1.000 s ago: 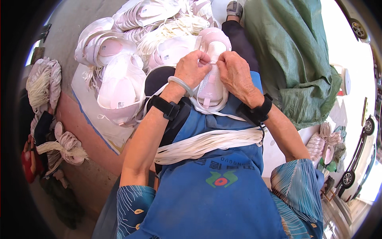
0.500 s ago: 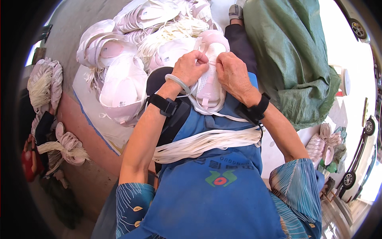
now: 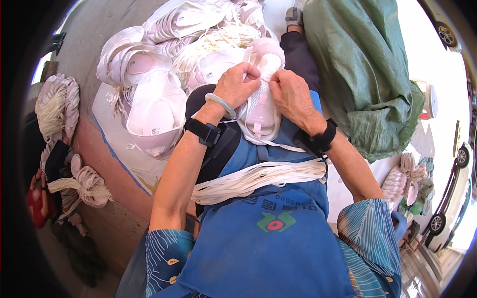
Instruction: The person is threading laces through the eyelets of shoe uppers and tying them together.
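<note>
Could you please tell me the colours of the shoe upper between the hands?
The mesh shoe upper is white and pale pink, best in the head view.

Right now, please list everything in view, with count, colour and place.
Shoe upper: one, white and pink, between the hands
Piled shoe uppers: many, white and pink, ahead left
Lace bundle: one, cream, on the pile
Loose laces: many, white, across the lap
Sheet: one, white, under the pile
Sack: one, green, ahead right
Round container: one, white, beside the sack
Other uppers: several bundles, pale pink, left and right
Co-worker: one or more, red-clad, left edge
Cars: at least one, white, right edge
Apron: one, blue, over the lap
Wrist straps: two, black, one per wrist
Bracelet: one, whitish, left wrist
Leg: one, dark-trousered, ahead
Left hand: one, bare, upper's left side
Right hand: one, bare, upper's right side
</note>
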Motion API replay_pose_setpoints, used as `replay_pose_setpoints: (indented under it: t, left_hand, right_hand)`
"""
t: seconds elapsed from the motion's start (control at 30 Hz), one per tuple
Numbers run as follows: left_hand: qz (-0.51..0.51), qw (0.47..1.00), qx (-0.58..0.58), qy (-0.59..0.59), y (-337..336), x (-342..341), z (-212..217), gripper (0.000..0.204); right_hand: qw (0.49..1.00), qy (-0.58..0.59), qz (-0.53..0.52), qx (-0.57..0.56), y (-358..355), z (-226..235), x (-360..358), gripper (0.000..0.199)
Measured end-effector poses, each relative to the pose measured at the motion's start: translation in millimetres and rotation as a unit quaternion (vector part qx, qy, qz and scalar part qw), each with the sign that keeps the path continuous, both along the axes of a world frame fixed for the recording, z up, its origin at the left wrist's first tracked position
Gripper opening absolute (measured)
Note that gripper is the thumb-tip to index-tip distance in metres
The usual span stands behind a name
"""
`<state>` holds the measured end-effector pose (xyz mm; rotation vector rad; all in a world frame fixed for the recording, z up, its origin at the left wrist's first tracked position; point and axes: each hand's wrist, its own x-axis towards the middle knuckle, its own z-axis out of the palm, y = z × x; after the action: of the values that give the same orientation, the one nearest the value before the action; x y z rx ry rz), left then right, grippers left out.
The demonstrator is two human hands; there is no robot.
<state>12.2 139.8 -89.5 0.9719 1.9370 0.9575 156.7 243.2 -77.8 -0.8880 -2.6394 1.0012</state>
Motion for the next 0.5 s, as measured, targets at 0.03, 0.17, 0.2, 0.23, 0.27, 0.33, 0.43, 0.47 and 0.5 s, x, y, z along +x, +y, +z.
replay_pose_setpoints:
  t: [0.03,0.17,0.2,0.23,0.27,0.33,0.43,0.47,0.5]
  left_hand:
    - [0.0,1.0,0.0,-0.001,-0.4,-0.2,0.6,0.027]
    - [-0.006,1.0,0.003,0.015,-0.9,-0.4,5.4,0.026]
    - [-0.009,0.999,0.005,0.03,-0.1,-0.3,7.8,0.025]
    - [-0.012,0.999,0.006,0.033,-0.1,0.9,10.6,0.025]
    - [-0.014,0.998,0.005,0.057,-0.5,2.9,13.8,0.024]
    - [-0.016,0.996,0.008,0.082,-0.4,4.4,17.1,0.022]
    - [-0.057,0.98,0.072,0.179,0.2,3.9,14.5,0.016]
    - [-0.068,0.972,0.086,0.209,0.6,4.2,13.8,0.014]
    - [-0.082,0.963,0.101,0.236,1.5,5.7,15.4,0.011]
  right_hand:
    - [1.0,-0.001,0.0,0.0,-1.2,-1.2,-1.3,0.016]
    - [0.995,0.02,-0.054,-0.079,-7.5,-4.6,-7.0,0.017]
    - [0.993,0.038,-0.067,-0.086,-7.7,-4.8,-7.6,0.018]
    - [0.993,0.041,-0.069,-0.086,-6.6,-4.0,-7.2,0.018]
    - [0.995,0.028,-0.051,-0.075,-5.1,-2.6,-6.4,0.017]
    - [0.997,0.017,-0.034,-0.062,-2.1,1.8,-4.4,0.017]
    - [0.998,0.035,-0.006,-0.058,3.1,7.9,-1.3,0.017]
    - [0.997,0.029,0.002,-0.073,3.9,10.4,-0.1,0.017]
    - [0.996,0.022,0.008,-0.089,4.6,12.3,2.6,0.017]
